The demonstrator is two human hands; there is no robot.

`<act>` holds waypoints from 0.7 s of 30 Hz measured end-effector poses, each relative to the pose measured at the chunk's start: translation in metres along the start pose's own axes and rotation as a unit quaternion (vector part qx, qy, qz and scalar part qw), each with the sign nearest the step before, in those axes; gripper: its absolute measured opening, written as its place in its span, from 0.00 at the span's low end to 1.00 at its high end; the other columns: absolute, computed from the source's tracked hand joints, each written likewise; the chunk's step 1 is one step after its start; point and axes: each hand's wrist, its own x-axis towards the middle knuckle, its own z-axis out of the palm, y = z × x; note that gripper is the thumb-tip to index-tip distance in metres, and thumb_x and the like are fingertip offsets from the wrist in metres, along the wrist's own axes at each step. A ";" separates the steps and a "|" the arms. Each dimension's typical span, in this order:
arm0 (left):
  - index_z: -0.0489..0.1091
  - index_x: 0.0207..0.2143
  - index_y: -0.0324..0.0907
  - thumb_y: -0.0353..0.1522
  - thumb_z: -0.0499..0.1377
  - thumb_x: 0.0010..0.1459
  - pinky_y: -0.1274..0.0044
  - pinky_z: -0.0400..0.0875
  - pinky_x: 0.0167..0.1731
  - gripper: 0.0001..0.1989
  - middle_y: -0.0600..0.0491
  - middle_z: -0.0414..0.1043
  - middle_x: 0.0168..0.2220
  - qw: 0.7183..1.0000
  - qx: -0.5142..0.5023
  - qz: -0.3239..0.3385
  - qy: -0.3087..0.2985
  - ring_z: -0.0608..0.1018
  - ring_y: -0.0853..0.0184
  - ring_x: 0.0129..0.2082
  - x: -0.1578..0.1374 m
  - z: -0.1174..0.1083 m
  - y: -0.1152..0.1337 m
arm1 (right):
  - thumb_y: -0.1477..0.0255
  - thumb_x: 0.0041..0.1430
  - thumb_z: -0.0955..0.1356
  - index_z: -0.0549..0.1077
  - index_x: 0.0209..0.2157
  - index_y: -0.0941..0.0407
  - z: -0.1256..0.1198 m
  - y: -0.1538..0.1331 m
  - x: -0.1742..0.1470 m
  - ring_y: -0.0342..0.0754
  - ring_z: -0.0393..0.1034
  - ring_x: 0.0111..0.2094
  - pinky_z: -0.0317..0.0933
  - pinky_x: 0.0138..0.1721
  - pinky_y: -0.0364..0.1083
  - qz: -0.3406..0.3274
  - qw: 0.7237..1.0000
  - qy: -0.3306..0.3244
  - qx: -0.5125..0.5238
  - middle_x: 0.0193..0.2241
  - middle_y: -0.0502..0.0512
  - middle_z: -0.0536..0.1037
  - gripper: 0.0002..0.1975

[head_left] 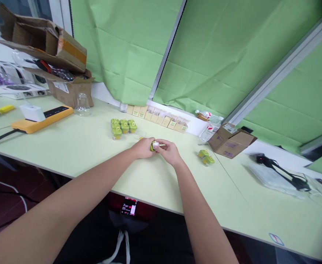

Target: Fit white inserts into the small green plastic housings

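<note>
Over the middle of the table [102, 146], my two hands meet. My left hand [143, 148] is closed on a small green lid-like piece [151, 146], its hollow side turned to the right. The fingers of my right hand [168, 150] pinch a small white rounded piece [155, 145] against the green one; whether it sits inside cannot be told. Just behind my left hand is a clear plastic cup [140, 135], partly hidden. To the left stands a cluster of several small clear containers with green lids [124, 127]. A smaller group of similar green-lidded containers [206, 157] is on the right.
Small cardboard boxes [161, 118] line the wall. An opened carton [231, 141] stands beside plastic bottles [209, 116] at right. Farther left are an orange power strip [43, 119], a glass jar [82, 104] and large cardboard boxes [69, 90]. A phone [129, 206] shows below the table edge.
</note>
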 end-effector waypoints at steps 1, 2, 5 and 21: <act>0.68 0.39 0.43 0.38 0.62 0.49 0.75 0.67 0.29 0.14 0.50 0.76 0.34 1.000 -0.011 -0.001 0.002 0.78 0.61 0.33 0.000 0.001 0.000 | 0.61 0.51 0.73 0.79 0.44 0.53 0.001 -0.001 0.000 0.48 0.76 0.36 0.74 0.40 0.50 -0.006 1.000 0.005 -0.010 0.41 0.53 0.81 0.18; 0.69 0.39 0.43 0.37 0.61 0.49 0.75 0.67 0.29 0.14 0.50 0.77 0.34 1.000 -0.020 -0.002 0.005 0.78 0.61 0.33 0.001 0.001 -0.001 | 0.62 0.52 0.73 0.79 0.44 0.53 0.001 -0.001 0.000 0.48 0.76 0.36 0.74 0.40 0.50 -0.012 1.000 0.011 -0.019 0.42 0.53 0.81 0.18; 0.70 0.40 0.42 0.37 0.61 0.49 0.75 0.67 0.30 0.15 0.50 0.77 0.35 0.999 -0.034 -0.006 0.013 0.78 0.61 0.33 0.001 0.003 -0.002 | 0.63 0.53 0.72 0.79 0.44 0.52 0.002 -0.001 0.000 0.49 0.76 0.38 0.74 0.40 0.49 -0.026 0.998 0.025 -0.047 0.43 0.53 0.80 0.17; 0.73 0.42 0.40 0.35 0.64 0.45 0.74 0.72 0.38 0.19 0.49 0.79 0.39 0.991 -0.131 0.004 0.002 0.79 0.61 0.38 0.004 0.004 -0.005 | 0.67 0.56 0.69 0.75 0.46 0.51 0.006 -0.008 -0.004 0.45 0.74 0.37 0.72 0.37 0.45 -0.104 0.989 0.005 -0.107 0.43 0.53 0.78 0.15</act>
